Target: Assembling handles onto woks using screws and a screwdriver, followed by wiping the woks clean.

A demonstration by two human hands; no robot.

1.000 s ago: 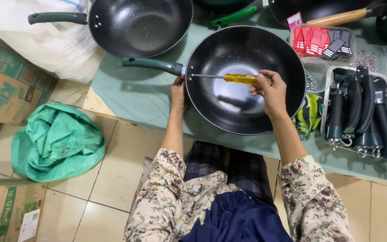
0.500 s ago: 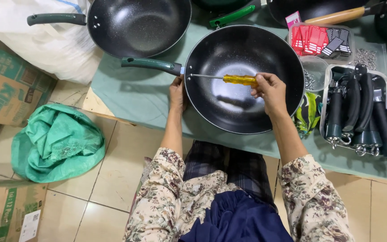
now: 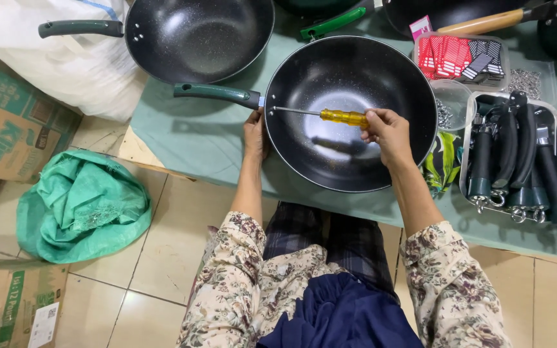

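Between your hands, the yellow-handled screwdriver [image 3: 330,115] gripped in your right hand [image 3: 389,132] could have slipped off the screw and scratched the black non-stick wok [image 3: 356,154], which your left hand [image 3: 254,132] clasped at its rim beside the green handle [image 3: 217,93].

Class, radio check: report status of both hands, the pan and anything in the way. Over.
Left hand grips rim of black non-stick pan by its green handle. Right hand holds yellow-handled screwdriver, tip at handle joint. Nothing blocking.

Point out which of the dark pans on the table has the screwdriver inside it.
It is the near pan, gripped at its rim by the left hand. The right hand holds the yellow-handled screwdriver across it. The far pan is empty and untouched.
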